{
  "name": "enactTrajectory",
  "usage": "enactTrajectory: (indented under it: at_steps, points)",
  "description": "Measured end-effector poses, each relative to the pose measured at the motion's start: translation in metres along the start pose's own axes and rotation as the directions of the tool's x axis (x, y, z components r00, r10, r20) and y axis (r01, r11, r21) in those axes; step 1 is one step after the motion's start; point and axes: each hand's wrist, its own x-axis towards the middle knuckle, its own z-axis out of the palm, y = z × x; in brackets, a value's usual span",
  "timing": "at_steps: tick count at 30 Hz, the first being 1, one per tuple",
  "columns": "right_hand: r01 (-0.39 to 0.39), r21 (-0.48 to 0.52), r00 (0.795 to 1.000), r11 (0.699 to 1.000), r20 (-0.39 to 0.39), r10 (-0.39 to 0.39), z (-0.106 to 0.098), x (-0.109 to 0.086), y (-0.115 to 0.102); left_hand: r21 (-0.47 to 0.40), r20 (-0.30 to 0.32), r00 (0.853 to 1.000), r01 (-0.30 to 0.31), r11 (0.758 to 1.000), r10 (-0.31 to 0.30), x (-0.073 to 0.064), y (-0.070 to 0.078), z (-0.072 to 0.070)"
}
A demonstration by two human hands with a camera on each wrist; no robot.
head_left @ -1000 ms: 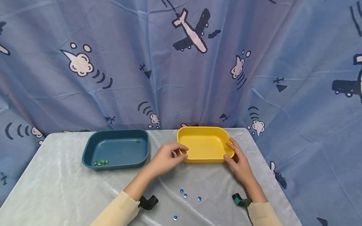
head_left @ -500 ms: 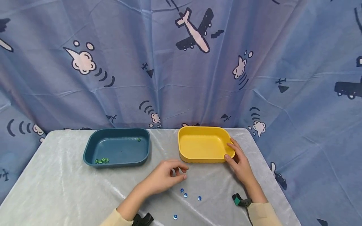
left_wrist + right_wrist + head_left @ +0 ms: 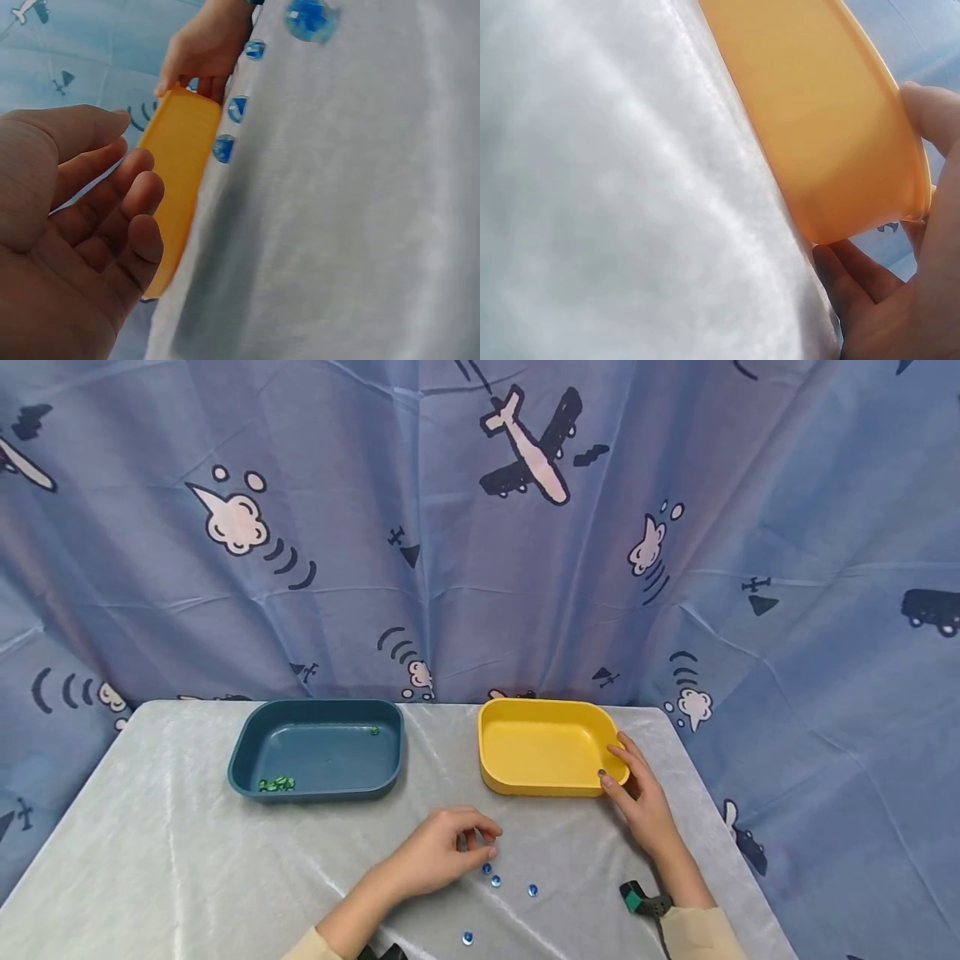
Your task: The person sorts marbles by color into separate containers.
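Note:
My left hand (image 3: pixel 450 852) hovers low over the cloth with loosely bent fingers and nothing between them. Its fingertips are right by the nearest of several small blue glass beads (image 3: pixel 496 881). In the left wrist view the thumb and fingers stand apart, and a blue bead (image 3: pixel 223 148) shows beyond them. My right hand (image 3: pixel 645 802) grips the near right corner of a yellow tray (image 3: pixel 555 791), thumb on the rim and fingers round the side. A small dark spot shows at that thumb's tip. In the right wrist view, fingers (image 3: pixel 847 285) reach low along the yellow wall.
A dark blue tray (image 3: pixel 322 795) stands at the back left. Green beads (image 3: pixel 277 783) lie clustered in its near left corner, and one green bead (image 3: pixel 375 731) sits near the far right. A printed curtain (image 3: pixel 337 527) hangs behind the table, which has a pale cloth (image 3: pixel 225 860).
My left hand has moved from the yellow tray's left side toward me, down to the blue beads. The right hand stays at the tray's corner. The head view has shifted slightly.

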Motion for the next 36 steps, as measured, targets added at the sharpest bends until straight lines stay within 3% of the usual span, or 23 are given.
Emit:
enactTrajectory:
  at_steps: [7, 20, 31, 36]
  points:
    - [0.0, 0.0, 1.0, 1.0, -0.01, 0.0, 0.0, -0.003, 0.001, 0.0, 0.017, 1.0, 0.016, 1.0, -0.016, -0.001, -0.008, 0.007]
    - [-0.004, 0.0, 1.0, 1.0, -0.01, 0.004, 0.002, 0.001, -0.002, 0.069, 0.038, 0.999, 0.036, 0.997, -0.038, -0.003, -0.016, 0.007]
    - [-0.001, 0.011, 1.0, 1.0, -0.008, 0.001, 0.0, 0.001, 0.0, 0.138, 0.092, 0.996, -0.027, 0.99, 0.014, -0.005, -0.019, 0.008]
    - [0.0, 0.008, 1.0, 1.0, -0.009, 0.0, 0.001, 0.001, -0.001, 0.154, 0.106, 0.994, -0.028, 0.988, 0.012, -0.006, -0.02, 0.007]
